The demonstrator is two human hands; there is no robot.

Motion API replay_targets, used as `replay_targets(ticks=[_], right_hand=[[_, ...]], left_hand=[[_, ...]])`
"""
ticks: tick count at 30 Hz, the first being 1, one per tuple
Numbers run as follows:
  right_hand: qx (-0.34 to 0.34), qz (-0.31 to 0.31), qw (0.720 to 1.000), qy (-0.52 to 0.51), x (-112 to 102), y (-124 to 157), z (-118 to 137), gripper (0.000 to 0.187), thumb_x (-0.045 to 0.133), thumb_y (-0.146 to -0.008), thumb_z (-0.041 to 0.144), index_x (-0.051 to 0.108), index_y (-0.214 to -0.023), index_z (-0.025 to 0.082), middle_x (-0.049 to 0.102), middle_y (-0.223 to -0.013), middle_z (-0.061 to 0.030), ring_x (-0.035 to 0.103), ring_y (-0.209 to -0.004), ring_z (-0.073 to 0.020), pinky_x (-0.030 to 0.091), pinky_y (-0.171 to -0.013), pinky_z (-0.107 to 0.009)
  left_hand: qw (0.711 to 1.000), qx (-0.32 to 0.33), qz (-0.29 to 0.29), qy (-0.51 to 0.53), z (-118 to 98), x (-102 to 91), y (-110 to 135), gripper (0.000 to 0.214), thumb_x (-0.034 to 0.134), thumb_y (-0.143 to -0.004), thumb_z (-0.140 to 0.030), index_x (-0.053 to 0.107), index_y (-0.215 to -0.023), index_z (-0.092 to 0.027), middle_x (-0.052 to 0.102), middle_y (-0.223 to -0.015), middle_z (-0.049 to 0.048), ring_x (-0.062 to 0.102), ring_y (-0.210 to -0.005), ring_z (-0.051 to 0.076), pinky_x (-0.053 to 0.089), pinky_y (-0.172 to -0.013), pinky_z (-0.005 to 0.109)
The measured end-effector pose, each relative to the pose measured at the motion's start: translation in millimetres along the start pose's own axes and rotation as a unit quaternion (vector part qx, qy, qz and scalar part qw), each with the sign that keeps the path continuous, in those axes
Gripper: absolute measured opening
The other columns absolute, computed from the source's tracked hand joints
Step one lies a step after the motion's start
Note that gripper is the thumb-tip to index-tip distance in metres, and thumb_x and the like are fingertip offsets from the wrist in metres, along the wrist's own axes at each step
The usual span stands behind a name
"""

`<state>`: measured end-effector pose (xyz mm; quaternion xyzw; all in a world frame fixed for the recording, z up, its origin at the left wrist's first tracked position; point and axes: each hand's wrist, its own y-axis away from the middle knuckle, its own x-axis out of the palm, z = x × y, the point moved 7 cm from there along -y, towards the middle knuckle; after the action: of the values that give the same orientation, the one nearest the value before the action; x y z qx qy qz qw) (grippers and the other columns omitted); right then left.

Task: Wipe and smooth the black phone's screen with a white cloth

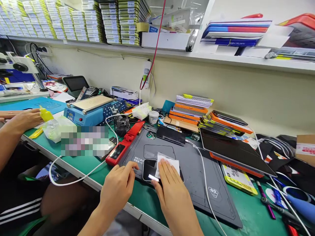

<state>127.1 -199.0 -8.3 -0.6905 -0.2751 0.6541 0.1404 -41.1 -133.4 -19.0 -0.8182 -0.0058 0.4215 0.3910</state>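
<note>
The phone (149,168) lies flat on a dark mat (197,170) on the table (246,213). The right hand (172,190), flat and released, presses a white cloth (169,163) onto its screen. The left hand (118,186) has a loose grip, with fingertips touching the phone's left edge.

cream wall (246,95), cluttered green workbench (246,213), long stocked shelf (221,59).

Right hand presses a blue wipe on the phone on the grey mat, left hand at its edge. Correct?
No: the wipe is white, not blue. Head view: right hand presses it on the phone on the grey mat, left hand at its edge.
</note>
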Motion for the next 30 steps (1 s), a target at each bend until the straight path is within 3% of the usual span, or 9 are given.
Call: replay_targets(ticks=[4, 6, 9, 12, 15, 20, 26, 30], right_hand=[[-0.062, -0.011, 0.997, 0.054, -13, 32, -3, 0.061, 0.047, -0.11, 0.048, 0.058, -0.15, 0.003, 0.055, -0.157, -0.015, 0.065, -0.136, -0.0292, 0.06, -0.108, -0.039], [-0.07, 0.0, 0.996, 0.057, -15, 30, -6, 0.06, 0.046, -0.11, 0.047, 0.058, -0.149, 0.003, 0.055, -0.157, -0.0137, 0.064, -0.137, -0.028, 0.059, -0.109, -0.039], [-0.025, 0.04, 0.998, 0.032, -10, 8, -13, 0.057, 0.038, -0.113, 0.045, 0.061, -0.147, 0.005, 0.06, -0.152, -0.0113, 0.065, -0.136, -0.0269, 0.058, -0.113, -0.045], [0.019, 0.064, 0.998, 0.021, -2, -7, -16, 0.063, 0.033, -0.114, 0.048, 0.059, -0.147, 0.001, 0.06, -0.152, -0.0157, 0.064, -0.138, -0.0298, 0.054, -0.116, -0.053], [0.018, 0.027, 0.998, 0.054, -9, 7, -10, 0.07, 0.035, -0.112, 0.053, 0.06, -0.144, -0.004, 0.058, -0.153, -0.0219, 0.064, -0.136, -0.0358, 0.057, -0.111, -0.054], [-0.036, -0.002, 0.993, 0.11, -26, 40, -1, 0.075, 0.042, -0.108, 0.061, 0.062, -0.142, -0.003, 0.058, -0.152, -0.0235, 0.065, -0.133, -0.0402, 0.059, -0.104, -0.051], [0.04, 0.065, 0.996, 0.045, -3, 8, -22, 0.073, 0.037, -0.111, 0.056, 0.057, -0.147, -0.004, 0.059, -0.152, -0.0236, 0.06, -0.14, -0.0367, 0.052, -0.116, -0.053], [0.056, 0.033, 0.997, 0.049, -4, 16, -24, 0.072, 0.037, -0.111, 0.055, 0.053, -0.152, -0.002, 0.057, -0.155, -0.0216, 0.059, -0.141, -0.035, 0.052, -0.115, -0.051]], left_hand=[[1.0, 0.006, -0.014, -0.003, 0, -0.2, 0, 0.022, 0.042, -0.108, -0.013, 0.06, -0.103, -0.023, 0.074, -0.082, -0.005, 0.055, -0.059, 0.017, 0.039, -0.068, 0.034], [1.0, 0.009, -0.019, -0.003, 1, -0.7, 1, 0.021, 0.043, -0.108, -0.013, 0.061, -0.105, -0.024, 0.072, -0.079, -0.0057, 0.053, -0.059, 0.017, 0.038, -0.067, 0.034], [1.0, 0.016, -0.02, -0.003, 1, -2.3, 2, 0.021, 0.044, -0.108, -0.013, 0.062, -0.106, -0.024, 0.067, -0.071, -0.007, 0.051, -0.057, 0.017, 0.037, -0.066, 0.033], [1.0, 0.015, -0.015, -0.011, 2, -2.6, 3, 0.02, 0.045, -0.108, -0.014, 0.063, -0.107, -0.024, 0.066, -0.07, -0.0066, 0.05, -0.058, 0.017, 0.037, -0.067, 0.033], [1.0, 0.013, -0.012, -0.011, 2, -2.2, 3, 0.021, 0.046, -0.107, -0.013, 0.064, -0.105, -0.024, 0.063, -0.068, -0.0067, 0.05, -0.058, 0.017, 0.037, -0.067, 0.032], [1.0, 0.012, -0.017, -0.002, 0, -3.4, 1, 0.022, 0.046, -0.107, -0.013, 0.064, -0.103, -0.024, 0.063, -0.066, -0.0071, 0.048, -0.055, 0.017, 0.036, -0.065, 0.032], [1.0, 0.01, -0.012, -0.007, 1, -5.9, 2, 0.023, 0.046, -0.106, -0.012, 0.066, -0.102, -0.023, 0.067, -0.071, -0.0049, 0.05, -0.058, 0.017, 0.037, -0.067, 0.033], [1.0, 0.004, -0.01, 0.001, 3, -5.1, 3, 0.023, 0.047, -0.107, -0.013, 0.067, -0.101, -0.023, 0.063, -0.067, -0.0056, 0.048, -0.056, 0.016, 0.037, -0.066, 0.032]])
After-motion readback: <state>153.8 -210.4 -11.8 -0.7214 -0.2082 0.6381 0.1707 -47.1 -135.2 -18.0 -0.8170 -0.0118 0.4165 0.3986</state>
